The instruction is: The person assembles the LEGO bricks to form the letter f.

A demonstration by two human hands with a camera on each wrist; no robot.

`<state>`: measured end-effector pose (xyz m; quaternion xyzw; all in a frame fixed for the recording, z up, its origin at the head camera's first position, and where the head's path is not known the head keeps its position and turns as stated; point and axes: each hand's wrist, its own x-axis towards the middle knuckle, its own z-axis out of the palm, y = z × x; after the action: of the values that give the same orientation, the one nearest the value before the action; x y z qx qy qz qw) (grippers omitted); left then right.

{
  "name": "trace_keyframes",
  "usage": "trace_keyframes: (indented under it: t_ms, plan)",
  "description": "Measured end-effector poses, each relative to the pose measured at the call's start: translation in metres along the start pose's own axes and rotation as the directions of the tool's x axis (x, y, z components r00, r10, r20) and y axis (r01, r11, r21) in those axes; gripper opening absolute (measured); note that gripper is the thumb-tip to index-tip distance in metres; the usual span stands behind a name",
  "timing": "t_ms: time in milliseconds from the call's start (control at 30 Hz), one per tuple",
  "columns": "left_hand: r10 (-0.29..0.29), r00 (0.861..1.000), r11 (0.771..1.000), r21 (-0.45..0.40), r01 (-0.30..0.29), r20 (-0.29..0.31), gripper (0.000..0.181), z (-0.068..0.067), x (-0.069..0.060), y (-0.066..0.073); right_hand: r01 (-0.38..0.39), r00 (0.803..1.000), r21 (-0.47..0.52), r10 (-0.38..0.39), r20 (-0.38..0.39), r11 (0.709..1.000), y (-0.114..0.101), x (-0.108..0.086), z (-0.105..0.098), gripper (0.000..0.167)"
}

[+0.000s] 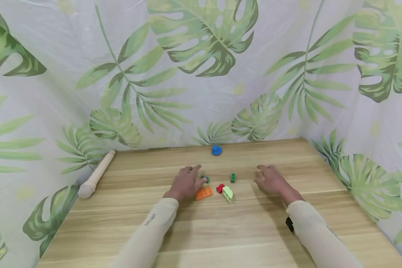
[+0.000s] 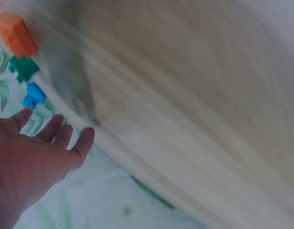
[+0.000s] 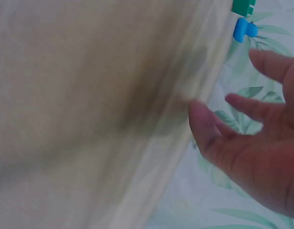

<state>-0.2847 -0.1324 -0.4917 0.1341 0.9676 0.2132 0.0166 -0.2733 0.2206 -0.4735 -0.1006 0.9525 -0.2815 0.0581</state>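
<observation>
The wooden table carries an orange brick, a green brick near it, a second green brick, adjacent red and pale green bricks, a blue toy toward the back and a pale stick along the left edge.

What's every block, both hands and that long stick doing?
Left hand: open, empty
Right hand: open, empty
Orange rectangular plastic brick: studs up
Pale-green curved plastic block: apparently tipped over
Small red plastic block: unheld
Two-stud green plastic brick: unheld
Green plastic block by left thumb: unheld
Blue rounded plastic block: unheld
Long beige stick: lying down
</observation>
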Motion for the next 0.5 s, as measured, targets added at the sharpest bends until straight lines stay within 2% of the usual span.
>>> trace_keyframes:
  t_ms: [100,233,333,500]
  plan:
    - [-0.002,1.000,1.000,0.023,0.002,0.026,0.066,0.008,0.004,0.005,0.006,0.999,0.006,-0.006,0.051,1.000,0.004,0.003,0.004,0.063]
    - [0.005,1.000,1.000,0.026,-0.005,0.004,0.061,0.016,0.009,0.010,0.010,0.997,0.074,-0.016,0.079,0.997,0.006,0.008,0.010,0.065]
    - [0.000,1.000,1.000,-0.025,0.000,-0.012,0.050,0.019,0.014,0.014,0.023,0.993,0.146,-0.040,0.113,0.989,0.003,0.014,0.015,0.067]
    - [-0.016,1.000,0.992,-0.122,0.015,-0.003,0.037,0.024,0.023,0.020,0.043,0.985,0.229,-0.080,0.154,0.972,-0.012,0.022,0.025,0.068]
